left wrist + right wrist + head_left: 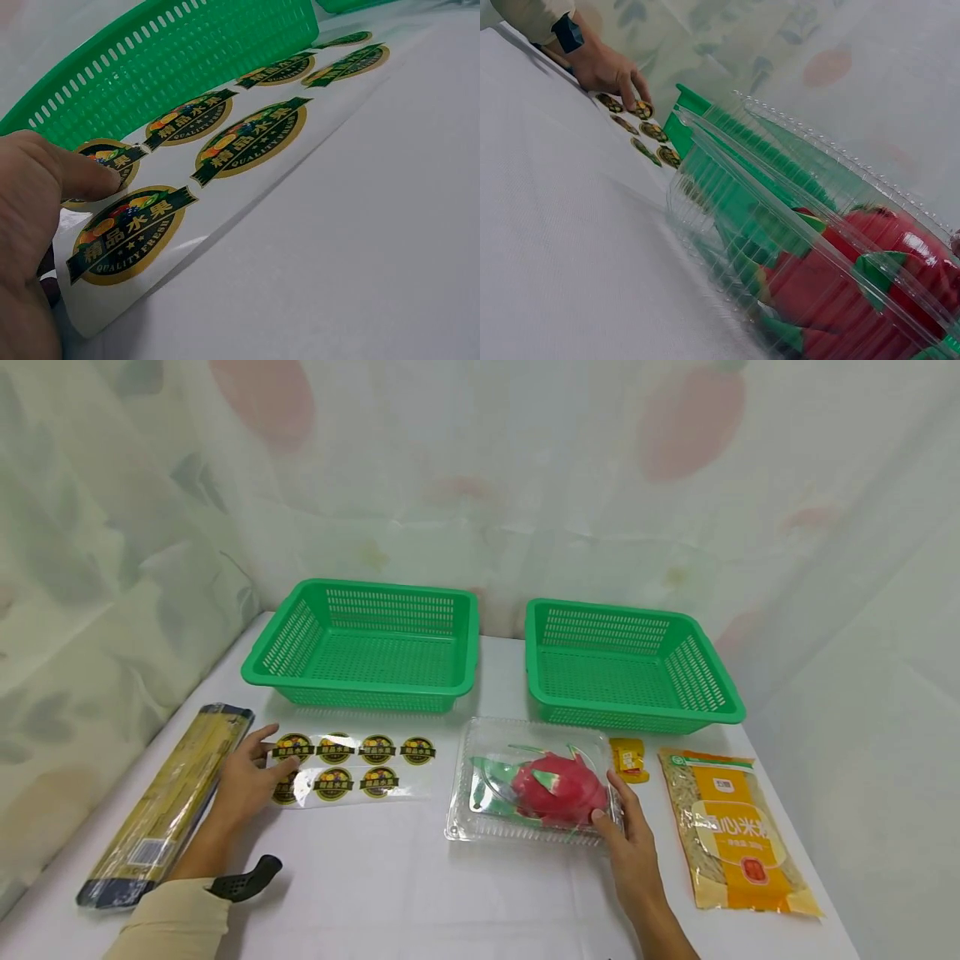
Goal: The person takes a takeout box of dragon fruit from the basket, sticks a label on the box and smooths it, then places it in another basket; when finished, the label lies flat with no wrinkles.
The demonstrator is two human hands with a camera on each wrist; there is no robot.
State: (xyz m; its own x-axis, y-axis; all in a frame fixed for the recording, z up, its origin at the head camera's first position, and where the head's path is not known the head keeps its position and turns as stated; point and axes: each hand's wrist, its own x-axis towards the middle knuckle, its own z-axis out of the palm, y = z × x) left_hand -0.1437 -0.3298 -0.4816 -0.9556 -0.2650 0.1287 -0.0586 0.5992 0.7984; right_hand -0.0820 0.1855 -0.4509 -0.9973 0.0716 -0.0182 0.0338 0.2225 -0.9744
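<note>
A sheet of round fruit stickers (352,770), dark with gold rims, lies in front of the left basket. My left hand (251,772) pinches its left end, thumb on top; in the left wrist view the thumb (90,178) covers part of one sticker. Right of the sheet is a clear plastic clamshell box (480,735) with its lid down. Inside it lies a pink dragon fruit (562,789) with green scales, also visible through the box wall in the right wrist view. My right hand (633,847) grips the box's front right corner; most of that hand is outside the right wrist view.
Two green plastic baskets (360,700) (622,714) stand along the back. A long pack of dried noodles (168,802) lies at far left, a rice noodle bag (735,835) at right. A small yellow packet (628,758) sits behind the right hand. Patterned curtain hangs behind.
</note>
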